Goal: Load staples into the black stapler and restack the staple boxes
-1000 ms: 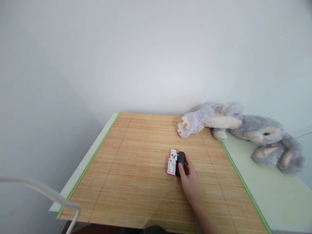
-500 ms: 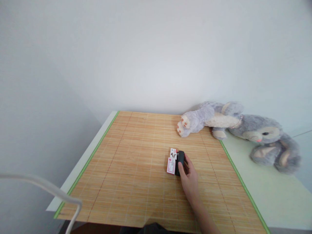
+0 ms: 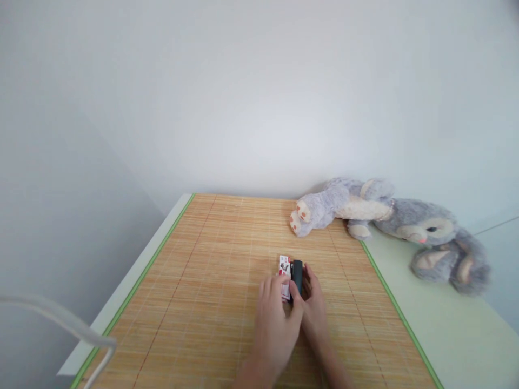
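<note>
A black stapler (image 3: 297, 274) lies lengthwise on the bamboo mat, beside two small white boxes with pink and red print. The far box (image 3: 284, 263) shows a picture on its top. The near box (image 3: 285, 292) is partly covered by my left hand (image 3: 275, 313), whose thumb and fingers curl around it; the thumb comes close to the stapler. My right hand (image 3: 315, 308) is at the stapler's right side with its fingers bent along it. Its thumb is hidden behind my left hand.
The bamboo mat (image 3: 211, 281) with green edging covers most of a pale table (image 3: 438, 324). A grey plush rabbit (image 3: 365, 208) lies across the back right, against the wall. A white cable (image 3: 77, 326) hangs blurred at the lower left.
My left hand has come in from below and closed around the near box. My right hand stays by the stapler. The view has shifted slightly.
</note>
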`<state>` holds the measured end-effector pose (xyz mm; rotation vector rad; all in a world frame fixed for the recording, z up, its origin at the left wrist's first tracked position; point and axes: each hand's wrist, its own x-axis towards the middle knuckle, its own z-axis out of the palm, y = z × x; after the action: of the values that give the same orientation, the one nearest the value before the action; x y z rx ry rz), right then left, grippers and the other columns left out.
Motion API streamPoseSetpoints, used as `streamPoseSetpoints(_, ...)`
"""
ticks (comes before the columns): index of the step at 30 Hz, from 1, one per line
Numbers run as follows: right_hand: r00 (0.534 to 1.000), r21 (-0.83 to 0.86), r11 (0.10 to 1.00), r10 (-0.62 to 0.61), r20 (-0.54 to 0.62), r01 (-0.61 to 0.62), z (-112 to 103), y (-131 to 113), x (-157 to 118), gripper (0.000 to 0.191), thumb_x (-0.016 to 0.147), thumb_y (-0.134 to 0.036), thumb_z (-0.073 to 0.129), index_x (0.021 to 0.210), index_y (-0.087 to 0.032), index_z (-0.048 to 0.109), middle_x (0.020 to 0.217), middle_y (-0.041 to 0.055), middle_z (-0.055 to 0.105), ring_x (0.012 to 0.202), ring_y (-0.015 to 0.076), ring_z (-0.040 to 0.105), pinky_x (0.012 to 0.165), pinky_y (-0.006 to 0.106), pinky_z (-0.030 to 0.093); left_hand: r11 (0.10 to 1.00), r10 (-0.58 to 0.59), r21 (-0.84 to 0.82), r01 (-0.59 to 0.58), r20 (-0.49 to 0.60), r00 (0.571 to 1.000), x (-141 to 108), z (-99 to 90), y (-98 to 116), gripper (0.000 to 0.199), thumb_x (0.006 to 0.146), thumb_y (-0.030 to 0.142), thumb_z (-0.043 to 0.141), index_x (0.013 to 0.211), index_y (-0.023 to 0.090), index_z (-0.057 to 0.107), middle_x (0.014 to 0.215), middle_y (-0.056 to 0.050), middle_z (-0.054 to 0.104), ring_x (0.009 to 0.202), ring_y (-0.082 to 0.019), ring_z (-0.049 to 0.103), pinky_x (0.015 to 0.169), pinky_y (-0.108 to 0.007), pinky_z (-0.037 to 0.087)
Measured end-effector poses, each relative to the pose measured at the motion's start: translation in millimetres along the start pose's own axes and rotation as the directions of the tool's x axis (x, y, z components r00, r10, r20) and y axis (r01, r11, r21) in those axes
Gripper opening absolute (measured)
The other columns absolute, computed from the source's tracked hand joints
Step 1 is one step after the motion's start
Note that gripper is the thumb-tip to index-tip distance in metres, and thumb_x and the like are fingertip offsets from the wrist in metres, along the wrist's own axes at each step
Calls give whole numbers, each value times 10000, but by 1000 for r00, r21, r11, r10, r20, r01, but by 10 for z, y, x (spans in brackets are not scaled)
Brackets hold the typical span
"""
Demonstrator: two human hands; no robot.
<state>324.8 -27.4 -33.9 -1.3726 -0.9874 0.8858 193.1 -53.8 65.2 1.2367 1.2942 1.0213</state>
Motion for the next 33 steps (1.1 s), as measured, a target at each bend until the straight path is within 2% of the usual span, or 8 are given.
streamPoseSetpoints(3, 999, 14, 1000, 26, -26, -25, -61, -24, 52, 752, 848, -481, 748, 1506, -260, 457, 1516, 128, 554, 1367, 302, 564, 1174, 549, 434, 961, 108, 263, -85, -77, 991, 271, 19, -183, 589, 814, 357, 697, 1377, 264, 554, 1364, -113, 558, 1322, -352, 479, 1166, -516, 349)
streamPoseSetpoints(7, 1000, -22, 1000, 16, -27, -17, -201, -73, 124, 750, 840, -490, 753, 1495, -258, 474, 1424, 133, 622, 1283, 299, 625, 1146, 545, 461, 869, 192, 468, -159, -24, 981, 418, 66, -371, 615, 804, 286, 678, 1402, 297, 537, 1335, -104, 562, 1265, -318, 542, 1083, -436, 433)
streamPoseSetpoints(12, 999, -117, 993, -31, -44, 25, -319, -72, 140, 721, 843, -514, 727, 1480, -261, 504, 1404, 122, 630, 1228, 296, 645, 1108, 525, 489, 838, 229, 509, -197, -1, 973, 458, 8, -434, 578, 788, 241, 672, 1357, 314, 594, 1310, -92, 585, 1244, -307, 554, 1083, -430, 443)
streamPoseSetpoints(17, 996, -184, 983, -42, -77, 27, -334, -53, 117, 681, 879, -513, 685, 1485, -267, 496, 1376, 114, 636, 1196, 294, 648, 1081, 518, 499, 865, 244, 458, -206, -24, 970, 474, -168, -512, 376, 908, 242, 569, 1264, 299, 677, 1297, -62, 623, 1222, -248, 591, 1090, -413, 465)
streamPoseSetpoints(25, 996, -180, 984, -26, -86, 10, -356, -31, 129, 691, 863, -534, 697, 1477, -269, 524, 1352, 112, 655, 1197, 303, 650, 1084, 511, 497, 825, 272, 527, -203, -55, 961, 502, -434, -592, 361, 1019, 253, 408, 1267, 266, 670, 1307, -79, 619, 1237, -242, 583, 1110, -454, 454)
streamPoseSetpoints(28, 996, -192, 981, -37, -81, 21, -361, -6, 131, 691, 867, -537, 691, 1479, -266, 521, 1353, 115, 654, 1198, 305, 648, 1080, 512, 499, 803, 291, 560, -204, -69, 954, 480, -432, -600, 343, 1005, 340, 498, 1309, 259, 634, 1321, -86, 612, 1236, -261, 577, 1105, -467, 454)
streamPoseSetpoints(31, 997, -202, 979, -38, -70, 23, -367, 18, 132, 693, 875, -538, 683, 1486, -263, 508, 1372, 119, 642, 1199, 302, 644, 1078, 509, 499, 716, 332, 657, -235, -25, 943, 488, -446, -653, 395, 942, 369, 625, 1329, 289, 623, 1309, -65, 622, 1212, -260, 595, 1075, -438, 478)
streamPoseSetpoints(33, 996, -223, 974, -45, -71, 28, -373, 25, 133, 684, 887, -540, 668, 1487, -257, 505, 1373, 122, 639, 1210, 301, 636, 1086, 511, 490, 662, 349, 713, -233, -18, 937, 547, -505, -707, 366, 951, 362, 615, 1311, 300, 636, 1254, -56, 647, 1156, -252, 620, 1021, -421, 508)
